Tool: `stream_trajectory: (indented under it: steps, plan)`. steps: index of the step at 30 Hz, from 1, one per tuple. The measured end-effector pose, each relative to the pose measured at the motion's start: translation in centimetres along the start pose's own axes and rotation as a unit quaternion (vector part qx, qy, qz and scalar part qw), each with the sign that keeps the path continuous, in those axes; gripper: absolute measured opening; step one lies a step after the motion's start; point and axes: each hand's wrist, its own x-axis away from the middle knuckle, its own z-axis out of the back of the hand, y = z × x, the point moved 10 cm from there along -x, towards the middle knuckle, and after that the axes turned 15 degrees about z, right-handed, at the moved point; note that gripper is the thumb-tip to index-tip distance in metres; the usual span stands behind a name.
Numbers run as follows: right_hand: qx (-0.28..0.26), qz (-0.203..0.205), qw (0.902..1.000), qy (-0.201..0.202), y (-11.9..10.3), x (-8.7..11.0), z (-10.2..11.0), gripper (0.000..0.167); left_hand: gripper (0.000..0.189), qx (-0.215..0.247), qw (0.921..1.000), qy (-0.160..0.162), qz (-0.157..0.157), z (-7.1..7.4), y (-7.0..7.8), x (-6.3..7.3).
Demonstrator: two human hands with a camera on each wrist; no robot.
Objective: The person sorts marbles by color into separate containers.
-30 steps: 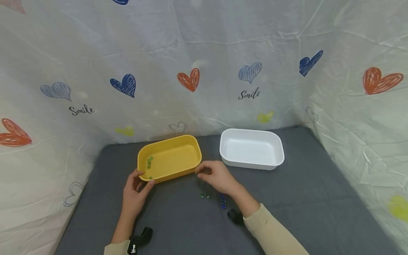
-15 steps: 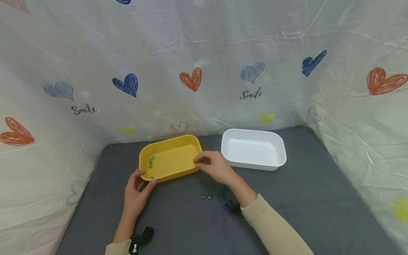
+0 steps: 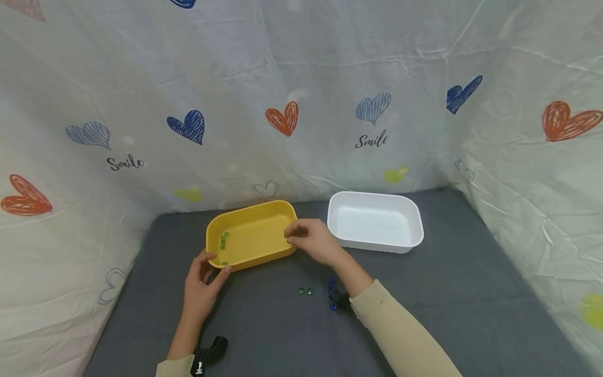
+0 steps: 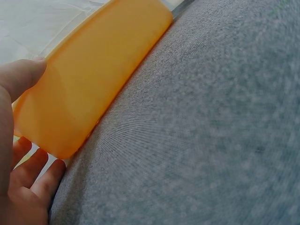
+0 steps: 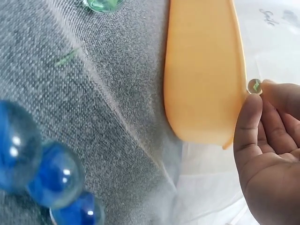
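Observation:
My left hand [image 3: 200, 289] grips the left end of a yellow plastic tray [image 3: 264, 258]; the left wrist view shows the thumb [image 4: 28, 75] at its rim and the other fingertips near its lower corner. A glass marble [image 5: 254, 86] with a green swirl is pinched between the thumb and finger of my right hand [image 3: 316, 243], at the tray's right rim. Several green marbles [image 3: 223, 241] lie along the left side inside the tray. On the grey cloth, two green marbles [image 3: 305, 291] sit in front of the tray, left of several blue marbles [image 3: 332, 307].
To the right of the yellow tray stands a white tray [image 3: 374, 245] with nothing seen in it. Grey cloth [image 3: 447, 293] covers the table. Behind it hangs a pale curtain [image 3: 320, 157] printed with hearts. A black wrist camera [image 3: 343, 300] partly overlaps the blue marbles.
My right hand has moved up and slightly left, from in front of the yellow tray's corner to its right rim. The left hand keeps its hold on the tray.

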Motion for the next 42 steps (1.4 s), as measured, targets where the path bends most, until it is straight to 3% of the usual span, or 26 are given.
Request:
stream_trajectory:
  steps: [27, 42]
  plan:
    - [0.027, -0.014, 0.9995, 0.004, 0.48, -0.15, -0.44, 0.016, 0.050, -0.009, 0.9999, 0.005, -0.005, -0.02, 0.40, 0.06]
    - [0.029, -0.011, 0.9995, 0.003, 0.27, 0.08, -0.51, 0.016, 0.051, -0.014, 0.9998, 0.010, 0.008, 0.09, 0.24, 0.06]
